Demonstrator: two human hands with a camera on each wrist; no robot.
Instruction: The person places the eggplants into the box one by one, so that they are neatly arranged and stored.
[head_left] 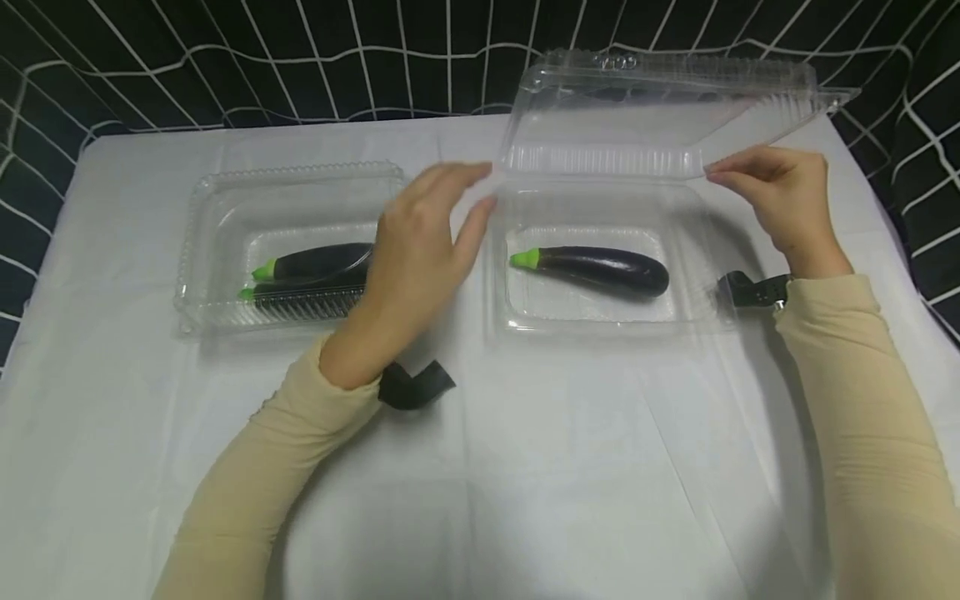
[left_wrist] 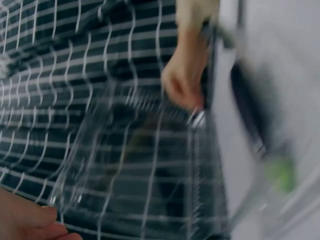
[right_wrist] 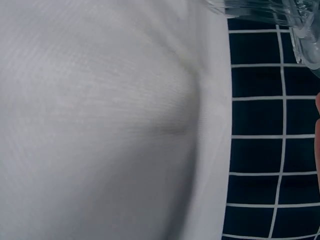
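Note:
A clear plastic clamshell container stands right of centre with one toy eggplant lying in it. Its hinged lid is raised at the back. My right hand pinches the lid's right front corner between thumb and fingers. At the lid's left corner is my left hand, fingertips right by the plastic, thumb and fingers spread apart. In the left wrist view the lid spans between both hands.
A second clear container stands at the left with two eggplants in it, partly hidden behind my left hand. A white cloth covers the table. Dark fabric with a white grid rises behind and at the sides.

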